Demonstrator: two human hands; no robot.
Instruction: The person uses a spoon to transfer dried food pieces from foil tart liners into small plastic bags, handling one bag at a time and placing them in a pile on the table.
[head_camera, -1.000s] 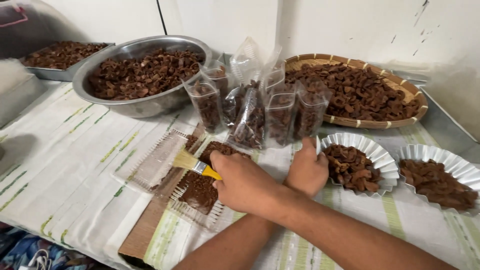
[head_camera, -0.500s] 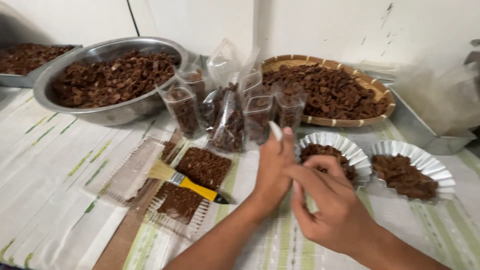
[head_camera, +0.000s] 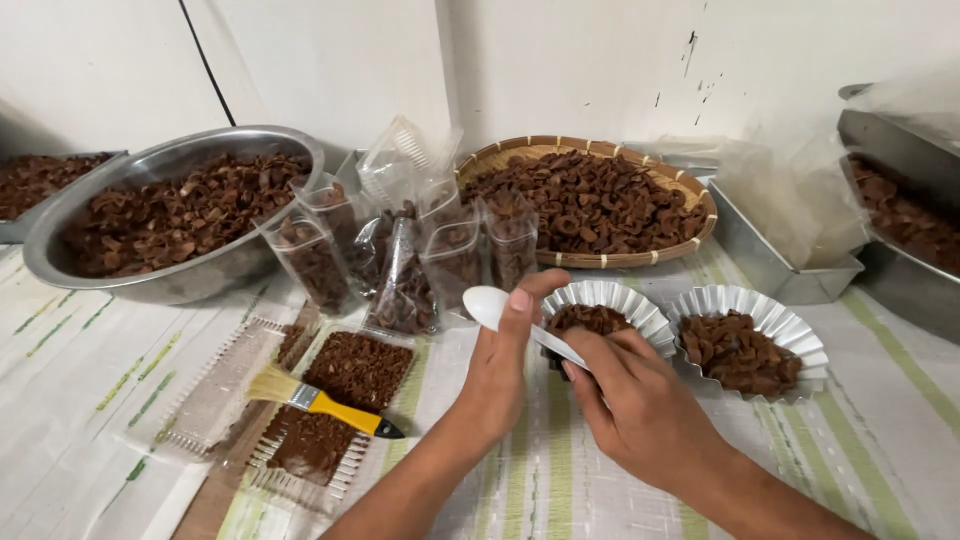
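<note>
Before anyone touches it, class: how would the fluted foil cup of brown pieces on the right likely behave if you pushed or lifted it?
The fluted foil cup looks thin-walled, so it would probably dent or flex under a pinch. Heaped with brown pieces, it might sag if lifted by one rim. On the striped cloth it would more likely slide than tip, being wide and low.

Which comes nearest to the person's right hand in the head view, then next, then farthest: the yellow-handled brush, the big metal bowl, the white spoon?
1. White spoon: held in the right hand, the left hand touching it too.
2. Yellow-handled brush: to the left, lying on a tray.
3. Big metal bowl: far left, at the back.
</note>
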